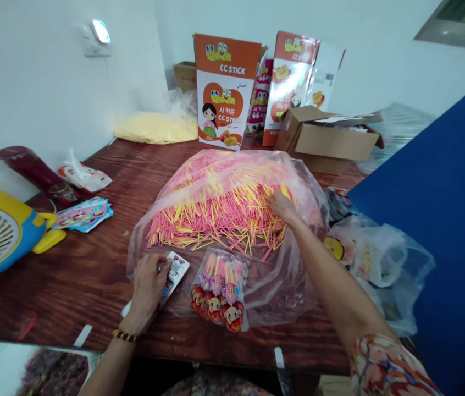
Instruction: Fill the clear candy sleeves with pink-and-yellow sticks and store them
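Note:
My left hand lies at the table's front left with its fingers curled on a white printed packet, which it partly covers. Across from it, my right hand reaches into the right side of a large heap of thin pink and yellow sticks. Its fingers are bent in among the sticks, and the fingertips are hidden. A clear plastic bag lies under and over the heap. Between my arms lie several small filled packets with stick-filled tops and a red-haired cartoon figure.
Orange and white cartons and an open brown box stand at the back. Left are a yellow-blue fan, a dark bottle, tissues and printed sachets. Right are plastic bags beside a blue panel.

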Available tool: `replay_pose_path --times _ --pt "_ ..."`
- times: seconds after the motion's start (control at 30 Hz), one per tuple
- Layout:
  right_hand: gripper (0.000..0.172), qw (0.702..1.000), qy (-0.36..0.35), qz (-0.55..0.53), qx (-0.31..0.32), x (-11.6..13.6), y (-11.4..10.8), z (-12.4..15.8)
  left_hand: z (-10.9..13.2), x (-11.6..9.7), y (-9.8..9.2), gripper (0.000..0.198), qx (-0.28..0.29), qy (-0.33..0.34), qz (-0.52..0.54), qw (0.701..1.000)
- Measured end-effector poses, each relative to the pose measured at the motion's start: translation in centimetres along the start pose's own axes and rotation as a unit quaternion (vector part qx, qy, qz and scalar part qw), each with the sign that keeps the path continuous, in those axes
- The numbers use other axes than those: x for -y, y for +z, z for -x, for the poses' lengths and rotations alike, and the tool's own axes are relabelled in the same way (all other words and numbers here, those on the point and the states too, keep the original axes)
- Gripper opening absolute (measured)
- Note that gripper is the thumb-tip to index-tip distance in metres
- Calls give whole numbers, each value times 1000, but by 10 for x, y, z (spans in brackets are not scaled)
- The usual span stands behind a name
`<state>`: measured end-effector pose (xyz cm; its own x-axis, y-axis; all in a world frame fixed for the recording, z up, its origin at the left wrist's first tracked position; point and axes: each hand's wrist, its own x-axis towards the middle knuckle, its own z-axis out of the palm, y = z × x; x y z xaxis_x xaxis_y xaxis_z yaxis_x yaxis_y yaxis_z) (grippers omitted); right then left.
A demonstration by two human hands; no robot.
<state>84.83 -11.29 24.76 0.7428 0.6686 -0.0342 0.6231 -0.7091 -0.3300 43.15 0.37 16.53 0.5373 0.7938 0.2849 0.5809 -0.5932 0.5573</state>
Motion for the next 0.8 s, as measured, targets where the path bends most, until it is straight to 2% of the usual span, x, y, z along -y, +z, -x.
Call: replay_pose_path --times 0.1,0.17,0.27,0.37,0.53,0.6,0.7,0.8 --pt "13 998 6 -42 -36 -2 2 9 0 -4 -5 24 1 -18 7 1000" --pt "9 990 -7 -129 -65 -3 7 19 0 -4 -7 25 6 -37 13 999" --pt "10 950 -21 -297 -98 -4 20 37 -1 -1 -8 28 12 -54 48 997" --pt "14 917 -23 -388 -93 -5 35 55 -1 5 -8 32 16 -54 74 996" --pt "19 889 5 -452 -70 -9 63 84 2 9 -9 29 25 -50 80 995" --pt "20 891 10 -448 -67 -12 77 95 4 9 -10 29 16 -48 75 996" --pt "22 912 18 -406 -51 -19 98 108 5 9 -12 29 -2 -36 58 998" --pt "25 928 13 -371 -39 -23 110 112 5 8 -13 29 -3 -20 51 998"
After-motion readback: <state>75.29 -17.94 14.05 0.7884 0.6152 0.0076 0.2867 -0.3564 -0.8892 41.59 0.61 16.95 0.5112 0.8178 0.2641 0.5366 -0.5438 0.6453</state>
